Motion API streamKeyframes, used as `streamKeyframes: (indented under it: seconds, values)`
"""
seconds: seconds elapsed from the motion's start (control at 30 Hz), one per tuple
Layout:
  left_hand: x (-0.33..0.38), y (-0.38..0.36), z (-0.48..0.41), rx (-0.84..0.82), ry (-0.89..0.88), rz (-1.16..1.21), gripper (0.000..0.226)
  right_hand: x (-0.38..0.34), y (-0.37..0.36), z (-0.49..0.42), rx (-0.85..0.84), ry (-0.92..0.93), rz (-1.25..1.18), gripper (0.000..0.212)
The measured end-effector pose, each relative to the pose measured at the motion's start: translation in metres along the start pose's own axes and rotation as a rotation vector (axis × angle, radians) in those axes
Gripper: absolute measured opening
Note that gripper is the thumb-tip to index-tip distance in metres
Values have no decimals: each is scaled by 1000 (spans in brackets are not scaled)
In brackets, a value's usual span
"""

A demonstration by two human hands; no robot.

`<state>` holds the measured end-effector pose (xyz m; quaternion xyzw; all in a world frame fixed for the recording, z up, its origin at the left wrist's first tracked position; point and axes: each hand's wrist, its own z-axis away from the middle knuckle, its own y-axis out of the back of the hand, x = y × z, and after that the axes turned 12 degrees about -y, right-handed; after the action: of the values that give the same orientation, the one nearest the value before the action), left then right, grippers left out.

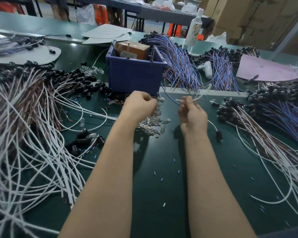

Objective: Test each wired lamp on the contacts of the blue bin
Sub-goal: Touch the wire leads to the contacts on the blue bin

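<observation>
The person is working at a green table [162,169] with both bare arms stretched forward. The left hand [139,104] is staying in front of the blue bin [136,74]. Its fingers [151,100] are clenched, and they are pinching a small clear lamp [160,99] at their tips. The right hand [192,112] is beside it, a little apart. Its fingers [187,100] are grasping a thin white wire [197,97], which is blurred above the hand. Below the hand the wire is hanging down to a black socket [219,135] that is lying on the table.

The blue bin is standing on the table just behind both hands. Two metal pins [128,48] are rising from its top, and a brown box [134,50] is sitting inside it. A heap of loose clear lamps [155,125] is lying under the left wrist. A big pile of white wires [33,134] is spreading on the left, and bundles of blue wires [179,66] are lying to the right of the bin.
</observation>
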<state>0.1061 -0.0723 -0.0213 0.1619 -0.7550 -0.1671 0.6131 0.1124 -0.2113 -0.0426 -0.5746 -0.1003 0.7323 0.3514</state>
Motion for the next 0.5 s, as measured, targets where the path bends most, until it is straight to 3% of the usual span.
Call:
streamKeyframes:
  seconds: [0.13, 0.23, 0.4, 0.5]
  values:
    - [-7, 13, 0, 230, 110, -202, 21, 0, -1, 2, -42, -31, -55, 17]
    - [-4, 6, 0, 165, 102, -278, 35, 6, -10, 6, -119, -86, -91, 18]
    - [11, -8, 5, -70, -8, 71, 26, 9, -16, 7, -184, -161, -118, 20]
    - [18, -22, 5, -93, -47, 89, 28, 15, -21, 8, -188, -163, -63, 18]
